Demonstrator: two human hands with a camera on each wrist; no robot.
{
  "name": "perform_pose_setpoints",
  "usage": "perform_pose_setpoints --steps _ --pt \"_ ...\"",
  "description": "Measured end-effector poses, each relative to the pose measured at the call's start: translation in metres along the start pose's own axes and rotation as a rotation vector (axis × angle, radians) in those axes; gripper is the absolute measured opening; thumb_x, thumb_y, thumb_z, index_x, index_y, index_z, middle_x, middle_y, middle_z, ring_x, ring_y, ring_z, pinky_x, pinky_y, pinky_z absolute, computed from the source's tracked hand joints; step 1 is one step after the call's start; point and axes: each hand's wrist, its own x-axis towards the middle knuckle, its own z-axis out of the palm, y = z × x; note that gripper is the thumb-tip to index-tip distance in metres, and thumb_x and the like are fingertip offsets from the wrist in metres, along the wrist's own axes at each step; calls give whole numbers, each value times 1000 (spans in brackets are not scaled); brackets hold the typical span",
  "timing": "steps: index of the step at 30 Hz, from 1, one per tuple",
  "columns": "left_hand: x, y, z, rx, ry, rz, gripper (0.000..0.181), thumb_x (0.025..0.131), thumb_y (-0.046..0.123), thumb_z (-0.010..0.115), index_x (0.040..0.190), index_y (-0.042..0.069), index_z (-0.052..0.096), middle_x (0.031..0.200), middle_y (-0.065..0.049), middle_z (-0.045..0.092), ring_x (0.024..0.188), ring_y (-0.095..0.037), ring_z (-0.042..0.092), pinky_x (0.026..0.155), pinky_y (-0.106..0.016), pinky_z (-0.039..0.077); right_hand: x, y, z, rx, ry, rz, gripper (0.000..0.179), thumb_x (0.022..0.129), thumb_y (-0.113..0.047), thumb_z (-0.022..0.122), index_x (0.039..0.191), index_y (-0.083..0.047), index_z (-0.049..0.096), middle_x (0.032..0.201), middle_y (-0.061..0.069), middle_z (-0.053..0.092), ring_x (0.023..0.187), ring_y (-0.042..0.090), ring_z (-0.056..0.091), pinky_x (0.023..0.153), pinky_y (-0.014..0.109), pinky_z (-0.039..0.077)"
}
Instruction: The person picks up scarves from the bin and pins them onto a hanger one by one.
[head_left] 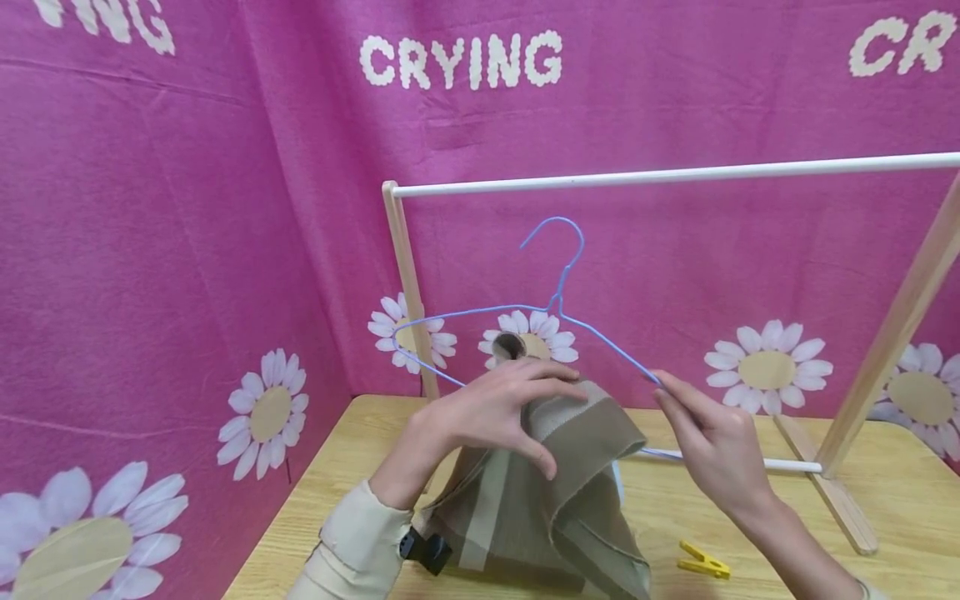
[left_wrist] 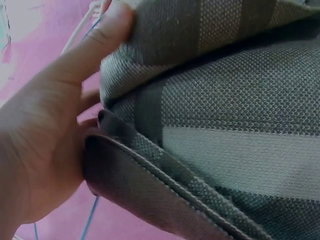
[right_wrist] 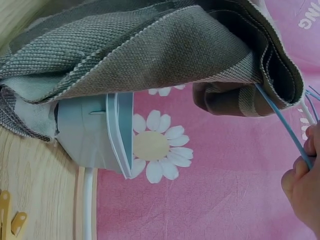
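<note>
In the head view, your striped cloth [head_left: 532, 508] sits at 5 o'clock from centre, meeting the blue wire hanger [head_left: 557, 298], whose hook stands at the cloth's 12 o'clock. Your left hand [head_left: 498, 406] is spread wide against the cloth, thumb apart from fingers. Your right hand [head_left: 723, 446], at its 3 o'clock, pinches the hanger's arm. A yellow clothespin [head_left: 716, 570] lies at 4 o'clock.
</note>
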Motion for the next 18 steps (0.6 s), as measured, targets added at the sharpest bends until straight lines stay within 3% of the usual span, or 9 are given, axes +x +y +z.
perform_pose_setpoints --steps 3,8,12,15,18 --pt "-2 5 0 79 -59 -10 90 63 56 88 141 28 55 147 2 50 138 -15 44 115 -34 34 0 0 1 22 9 7 34 73 21 70 104 8 74 80 -18 65 46 -6 26 41 12 25" --pt "1 11 4 246 -32 -29 55 83 52 75 133 32 62 127 11 63 121 -8 57 103 -33 43 -1 -1 1 11 -4 5 35 75 17 72 107 3 75 81 -7 71 44 -6 28 40 13 28" --pt "7 15 4 337 132 -66 28 91 39 70 117 27 71 110 13 71 105 -6 65 86 -30 51 -2 -5 2 -14 -39 -56 33 80 9 74 110 -3 76 82 6 74 49 -7 31 44 12 31" --pt "16 17 1 409 317 -191 20 92 35 70 108 24 73 100 9 74 92 -10 69 74 -29 53 -1 -10 4 -6 -35 -160 19 92 -12 70 107 -2 76 79 6 74 51 -7 34 47 9 32" --pt "27 16 -3 442 479 -326 20 91 37 71 105 22 72 96 7 74 82 -14 69 64 -30 52 0 -17 8 37 -23 -287 36 100 -30 60 103 3 76 72 7 71 50 -6 38 48 7 34"
